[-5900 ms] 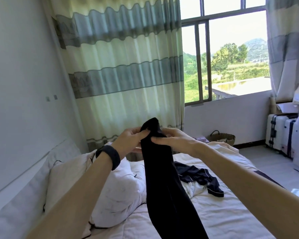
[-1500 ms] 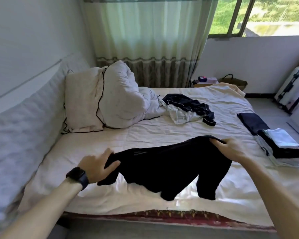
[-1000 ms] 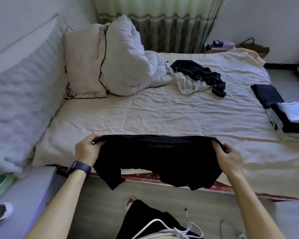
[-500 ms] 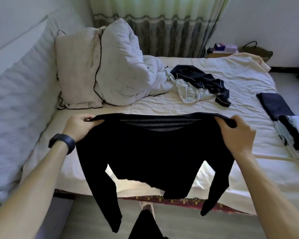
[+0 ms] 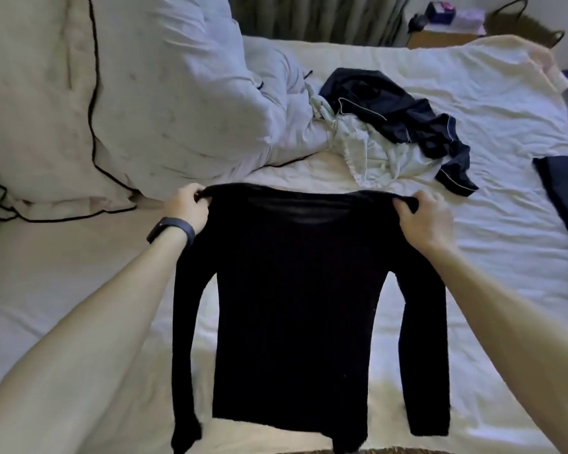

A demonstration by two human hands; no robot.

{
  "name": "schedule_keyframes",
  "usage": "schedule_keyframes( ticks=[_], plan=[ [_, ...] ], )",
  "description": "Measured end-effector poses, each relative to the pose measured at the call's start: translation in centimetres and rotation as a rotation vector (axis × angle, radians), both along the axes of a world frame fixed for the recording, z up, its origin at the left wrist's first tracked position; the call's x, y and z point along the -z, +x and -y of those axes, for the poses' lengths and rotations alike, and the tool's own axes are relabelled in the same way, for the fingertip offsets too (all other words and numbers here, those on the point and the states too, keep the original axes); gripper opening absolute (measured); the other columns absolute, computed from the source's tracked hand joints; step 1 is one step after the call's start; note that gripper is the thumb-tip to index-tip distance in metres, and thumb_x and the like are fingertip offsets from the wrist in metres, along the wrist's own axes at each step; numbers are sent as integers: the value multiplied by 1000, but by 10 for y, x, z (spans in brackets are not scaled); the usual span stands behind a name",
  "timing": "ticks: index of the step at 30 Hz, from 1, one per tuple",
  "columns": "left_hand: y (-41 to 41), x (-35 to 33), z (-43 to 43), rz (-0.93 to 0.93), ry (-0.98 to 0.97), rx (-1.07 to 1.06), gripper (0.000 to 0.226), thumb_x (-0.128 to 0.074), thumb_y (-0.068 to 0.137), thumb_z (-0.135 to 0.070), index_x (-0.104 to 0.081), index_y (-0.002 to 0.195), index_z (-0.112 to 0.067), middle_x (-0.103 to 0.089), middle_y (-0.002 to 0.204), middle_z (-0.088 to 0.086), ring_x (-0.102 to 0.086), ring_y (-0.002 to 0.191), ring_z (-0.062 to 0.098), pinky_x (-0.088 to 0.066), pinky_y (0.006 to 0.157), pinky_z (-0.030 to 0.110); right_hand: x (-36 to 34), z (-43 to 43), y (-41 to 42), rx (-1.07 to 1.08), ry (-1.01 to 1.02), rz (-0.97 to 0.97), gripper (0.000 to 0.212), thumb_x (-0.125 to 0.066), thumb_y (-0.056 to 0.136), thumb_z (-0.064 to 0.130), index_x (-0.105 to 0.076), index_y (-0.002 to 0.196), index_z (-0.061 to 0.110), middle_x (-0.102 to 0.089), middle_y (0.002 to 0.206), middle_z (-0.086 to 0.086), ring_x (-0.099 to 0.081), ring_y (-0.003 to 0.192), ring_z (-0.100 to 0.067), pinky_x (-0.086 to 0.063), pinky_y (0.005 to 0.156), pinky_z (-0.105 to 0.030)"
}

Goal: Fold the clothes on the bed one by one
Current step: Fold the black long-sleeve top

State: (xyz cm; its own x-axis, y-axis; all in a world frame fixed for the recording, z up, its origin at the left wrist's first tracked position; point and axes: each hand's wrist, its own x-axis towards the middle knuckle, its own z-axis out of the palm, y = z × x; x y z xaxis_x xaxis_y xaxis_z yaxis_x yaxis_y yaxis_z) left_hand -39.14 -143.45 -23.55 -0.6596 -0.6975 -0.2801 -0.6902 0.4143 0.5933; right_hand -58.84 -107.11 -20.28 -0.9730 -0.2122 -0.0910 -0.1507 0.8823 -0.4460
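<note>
1. The black top (image 5: pixel 294 306) lies spread on the bed (image 5: pixel 492 231), near edge.
2. Left hand (image 5: pixel 187 208) and right hand (image 5: pixel 423 221) each pinch a shoulder.
3. It looks thin, light and limp; shoulders and hem seem the best holds.

Worn items and limbs, as I log them from my feed, left to right:

1. Left forearm (image 5: pixel 89 322): bare along its whole visible length, at the near left of the scene.
2. Wristband (image 5: pixel 171 229): on the left wrist. Dark, nearly black, with a smooth flat strap and a slightly wider rounded section on top. I cannot make out any face or marking on it.
3. Left hand (image 5: pixel 188 209): bare.
4. Right forearm (image 5: pixel 505 322): bare along its visible length, at the near right.
5. Right hand (image 5: pixel 427 221): bare.
</note>
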Motion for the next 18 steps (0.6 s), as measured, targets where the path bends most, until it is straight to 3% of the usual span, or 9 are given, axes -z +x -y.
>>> schedule_keyframes(
  ticks=[1,3,4,6,8,11,13,16,18],
  plan=[
    [-16,7,2,-26,-12,-12,26,-48,103,-24,-57,128,-22,-64,120,7,-59,101,33,-47,82,39,8,11,-11,-37,-3,26,42,-57,101,37,-57,130,6,-52,136,-20,-45,131,-36,-35,104,-40],
    [-35,27,-2,-9,-64,14,48,-49,101,-31,-39,147,-27,-48,146,8,-49,126,35,-42,103,46,30,22,-20,-151,101,122,64,-56,100,41,-32,155,17,-21,166,-11,-14,154,-27,-17,121,-48],
    [-37,41,-10,52,-106,58,58,-51,99,-34,-31,153,-28,-37,155,8,-39,136,34,-35,111,48,44,22,-19,-194,177,177,73,-55,99,43,-19,160,23,-5,171,-2,2,157,-21,-9,122,-57],
    [-24,71,-37,214,-145,184,72,-53,95,-41,-17,157,-34,-14,165,3,-19,149,30,-18,119,54,73,11,0,-228,277,263,81,-55,97,45,-9,162,31,7,171,6,14,156,-16,-1,120,-65],
    [5,98,-74,330,-132,303,77,-51,96,-47,-5,157,-42,7,168,-3,4,153,25,-3,121,58,100,-8,38,-245,305,348,81,-55,96,48,-10,162,35,6,171,5,14,156,-16,-1,121,-65],
    [64,130,-139,382,-98,418,80,-50,95,-52,0,157,-45,20,166,-2,19,152,23,6,121,58,135,-44,109,-227,330,484,81,-54,96,52,-12,163,30,3,171,4,10,157,-16,-5,123,-61],
    [107,145,-181,434,-13,405,81,-52,94,-52,0,157,-45,22,165,-1,20,152,24,6,121,57,150,-71,163,-185,319,561,82,-54,97,53,-15,162,24,-6,171,0,0,157,-19,-13,124,-56],
    [171,163,-229,544,74,299,82,-55,93,-50,-3,157,-42,17,166,1,12,153,28,-2,123,56,164,-107,240,-101,212,625,76,-61,95,48,-28,156,16,-35,155,-3,-34,145,-26,-34,113,-39],
    [209,176,-253,600,95,199,85,-60,91,-50,-6,156,-40,12,166,4,4,153,33,-10,122,55,177,-128,285,-30,114,662,77,-68,90,46,-31,152,19,-38,147,0,-41,139,-25,-40,108,-36]
  ],
)
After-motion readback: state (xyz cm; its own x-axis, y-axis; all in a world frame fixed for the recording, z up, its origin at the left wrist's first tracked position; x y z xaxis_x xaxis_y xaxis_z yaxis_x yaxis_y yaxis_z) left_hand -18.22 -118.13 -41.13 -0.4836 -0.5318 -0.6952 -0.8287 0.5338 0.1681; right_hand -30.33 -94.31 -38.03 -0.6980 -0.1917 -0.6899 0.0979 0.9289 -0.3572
